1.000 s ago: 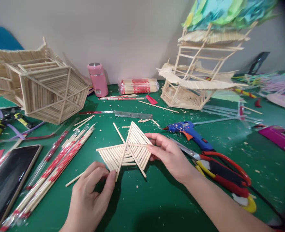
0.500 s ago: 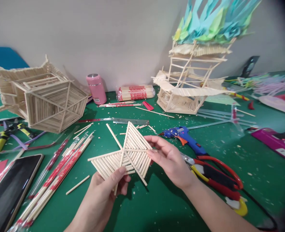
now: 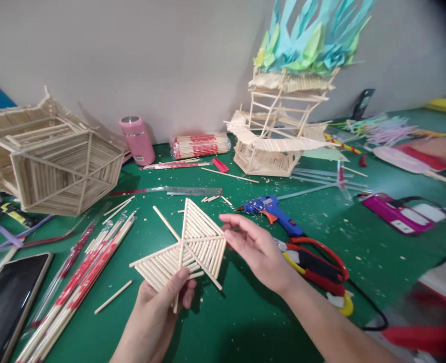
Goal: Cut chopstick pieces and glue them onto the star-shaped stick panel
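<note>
A star-like panel of short wooden sticks, with filled triangles around a crossing centre and bare stick ends poking out, is held up over the green table. My left hand pinches its lower side, thumb on top and fingers underneath. My right hand is at the panel's right corner, thumb and fingers apart, thumb tip at or very near the corner. Just beyond my right hand lie a blue glue gun and red-handled pliers. A loose short stick lies left of my left hand.
Stick models stand at left and back right. A pink flask and a packed stick bundle stand behind. Wrapped chopsticks and a phone lie left. Another person's blurred hand reaches in at far right.
The view has swung right, shifting things leftward. My right fingers have loosened at the panel's corner; my left hand keeps its hold. Another person's hand and sleeve have come in at right.
</note>
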### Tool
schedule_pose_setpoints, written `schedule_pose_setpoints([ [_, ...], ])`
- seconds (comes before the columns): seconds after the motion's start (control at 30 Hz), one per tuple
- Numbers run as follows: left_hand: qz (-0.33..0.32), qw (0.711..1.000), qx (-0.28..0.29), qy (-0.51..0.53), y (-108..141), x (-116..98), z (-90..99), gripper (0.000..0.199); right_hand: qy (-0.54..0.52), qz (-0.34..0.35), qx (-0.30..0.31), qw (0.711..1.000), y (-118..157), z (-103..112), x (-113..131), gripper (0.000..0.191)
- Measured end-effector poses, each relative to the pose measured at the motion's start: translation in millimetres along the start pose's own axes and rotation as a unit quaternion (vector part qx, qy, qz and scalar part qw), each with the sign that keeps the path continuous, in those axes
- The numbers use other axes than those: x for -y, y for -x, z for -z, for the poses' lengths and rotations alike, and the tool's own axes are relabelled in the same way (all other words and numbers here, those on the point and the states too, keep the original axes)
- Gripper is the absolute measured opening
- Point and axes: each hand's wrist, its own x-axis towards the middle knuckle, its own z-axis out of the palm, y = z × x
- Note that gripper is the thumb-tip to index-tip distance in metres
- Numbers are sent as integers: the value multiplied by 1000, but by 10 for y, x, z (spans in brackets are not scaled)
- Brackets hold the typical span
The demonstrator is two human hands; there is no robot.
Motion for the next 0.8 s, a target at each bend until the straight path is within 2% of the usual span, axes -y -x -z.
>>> schedule_pose_setpoints([
  [0.07, 2, 1000, 3, 8, 0, -3, 24, 22, 40, 0, -41, 998, 92, 121, 1, 30],
  [0.13, 0, 1000, 0, 20, 1, -21, 37, 21, 127, 3, -103, 987, 222, 300, -33, 30],
  [0.2, -4, 999, -14, 33, 2, -47, 40, 20, 239, -7, -164, 957, 377, 515, -109, 29],
  [0.27, -3, 999, -27, 45, -2, -67, 39, 19, 346, -19, -208, 915, 532, 729, -212, 27],
  [0.37, 2, 998, -17, 56, -23, -64, 56, 19, 408, -38, -235, 882, 691, 979, -348, 25],
  [0.47, -4, 998, -3, 63, -48, -35, 92, 18, 439, -48, -251, 861, 687, 1114, -413, 27],
  [0.57, -3, 998, 1, 66, -57, -22, 114, 18, 455, -52, -252, 853, 518, 1160, -441, 33],
  [0.67, -1, 998, 5, 69, -54, -36, 108, 21, 451, -56, -219, 864, 271, 1145, -471, 35],
  [0.8, -5, 997, 5, 75, -60, -52, 101, 22, 436, -75, -165, 881, 23, 1107, -473, 28],
])
